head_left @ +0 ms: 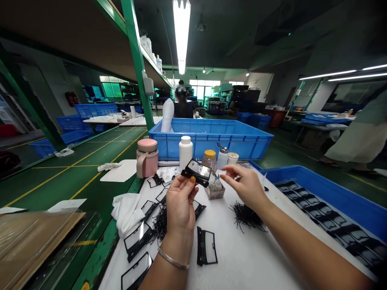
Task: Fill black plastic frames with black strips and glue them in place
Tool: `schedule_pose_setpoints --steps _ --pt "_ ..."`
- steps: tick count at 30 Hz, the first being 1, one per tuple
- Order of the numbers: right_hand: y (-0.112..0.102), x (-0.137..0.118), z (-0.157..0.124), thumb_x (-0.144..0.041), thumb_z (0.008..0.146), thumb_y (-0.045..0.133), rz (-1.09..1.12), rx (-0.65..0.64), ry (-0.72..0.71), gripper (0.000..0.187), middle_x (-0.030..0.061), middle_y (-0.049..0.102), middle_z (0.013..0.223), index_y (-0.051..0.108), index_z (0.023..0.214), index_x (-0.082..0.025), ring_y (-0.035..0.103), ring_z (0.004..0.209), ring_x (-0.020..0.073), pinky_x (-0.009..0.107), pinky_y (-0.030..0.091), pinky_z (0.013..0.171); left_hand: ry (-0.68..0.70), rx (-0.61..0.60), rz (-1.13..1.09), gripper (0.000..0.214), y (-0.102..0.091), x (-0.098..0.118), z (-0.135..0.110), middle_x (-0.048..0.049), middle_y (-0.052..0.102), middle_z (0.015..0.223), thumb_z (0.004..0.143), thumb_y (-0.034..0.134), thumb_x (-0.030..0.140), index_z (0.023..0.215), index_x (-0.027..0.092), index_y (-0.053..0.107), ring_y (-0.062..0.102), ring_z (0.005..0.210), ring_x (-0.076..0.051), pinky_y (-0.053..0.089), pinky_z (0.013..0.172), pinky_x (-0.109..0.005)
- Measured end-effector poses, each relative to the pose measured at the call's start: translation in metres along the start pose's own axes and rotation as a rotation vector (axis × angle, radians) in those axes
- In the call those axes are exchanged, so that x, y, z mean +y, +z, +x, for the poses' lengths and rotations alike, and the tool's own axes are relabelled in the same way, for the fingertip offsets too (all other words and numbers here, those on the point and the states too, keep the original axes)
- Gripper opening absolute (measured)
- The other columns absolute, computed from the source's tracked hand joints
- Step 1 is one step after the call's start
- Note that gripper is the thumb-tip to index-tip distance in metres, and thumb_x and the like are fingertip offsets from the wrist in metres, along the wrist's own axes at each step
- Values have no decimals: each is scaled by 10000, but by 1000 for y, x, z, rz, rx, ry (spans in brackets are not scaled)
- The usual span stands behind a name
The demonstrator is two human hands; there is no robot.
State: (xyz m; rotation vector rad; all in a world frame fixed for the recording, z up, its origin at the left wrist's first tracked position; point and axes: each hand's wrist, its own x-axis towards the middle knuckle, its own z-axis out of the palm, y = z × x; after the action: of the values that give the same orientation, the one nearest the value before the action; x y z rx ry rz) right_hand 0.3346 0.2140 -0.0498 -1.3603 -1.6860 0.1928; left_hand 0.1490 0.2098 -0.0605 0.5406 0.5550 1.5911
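My left hand is closed on a black frame with a clear window, raised above the table and tilted. My right hand has its thumb and fingertips drawn together in a pinch; whatever is between them is too small to make out. Just left of those fingertips, a small patterned box holds a whitish bottle with a blue tip. Beneath the right hand lies a pile of thin black strips. Another black frame rests flat on the white table, and several more are spread left of my left wrist.
A blue crate stands behind a pink mug, a white bottle and a yellow-lidded jar. At right, a blue bin holds rows of black frames. White cloth lies left. A person sits beyond.
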Motion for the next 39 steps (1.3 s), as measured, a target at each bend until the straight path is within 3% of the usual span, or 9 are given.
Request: schedule_pose_setpoints --steps 4,8,11,17,22,27,39 --pt "28 -1 7 -262 808 645 -66 -123 44 101 -16 653 668 705 871 -211 583 615 154 264 409 578 8 -10 19 262 -1 -2 1 -6 646 797 627 822 163 824 143 650 595 670 -63 504 594 -135" --pt "32 2 7 -188 828 595 -67 -117 29 125 -20 656 650 700 763 -207 585 613 147 257 389 570 10 -14 43 258 -1 -4 1 -11 650 811 631 819 164 819 140 644 597 677 -64 499 600 -134" --pt "16 -2 4 -240 864 586 18 -2 15 155 -14 650 641 697 766 -196 581 582 138 250 405 550 2 -6 52 267 -1 -7 1 -7 650 810 626 821 166 814 144 633 595 672 -64 497 600 -135" --pt "-30 -8 -10 -324 864 640 220 364 5 164 -8 621 624 681 782 -188 544 517 109 225 431 504 -31 -8 95 276 0 -11 -3 -3 641 823 650 808 167 862 150 631 590 680 -63 497 600 -135" --pt "-42 -4 -13 -309 851 672 580 517 22 143 -6 588 610 676 773 -189 512 502 98 218 402 475 -103 -61 155 249 2 -17 -10 -7 644 819 671 799 172 858 147 637 586 676 -64 495 602 -142" --pt "-33 -8 -18 -296 852 675 782 472 67 126 3 613 624 680 790 -186 521 484 93 208 418 461 -207 -114 231 221 5 -27 -17 -4 656 803 695 785 175 858 150 638 578 671 -61 478 600 -140" --pt "-23 -10 -19 -327 847 678 671 425 72 170 14 648 641 680 796 -164 562 498 105 219 475 479 -294 -151 324 193 9 -39 -25 0 687 794 683 792 203 831 176 671 596 682 -70 469 594 -142"
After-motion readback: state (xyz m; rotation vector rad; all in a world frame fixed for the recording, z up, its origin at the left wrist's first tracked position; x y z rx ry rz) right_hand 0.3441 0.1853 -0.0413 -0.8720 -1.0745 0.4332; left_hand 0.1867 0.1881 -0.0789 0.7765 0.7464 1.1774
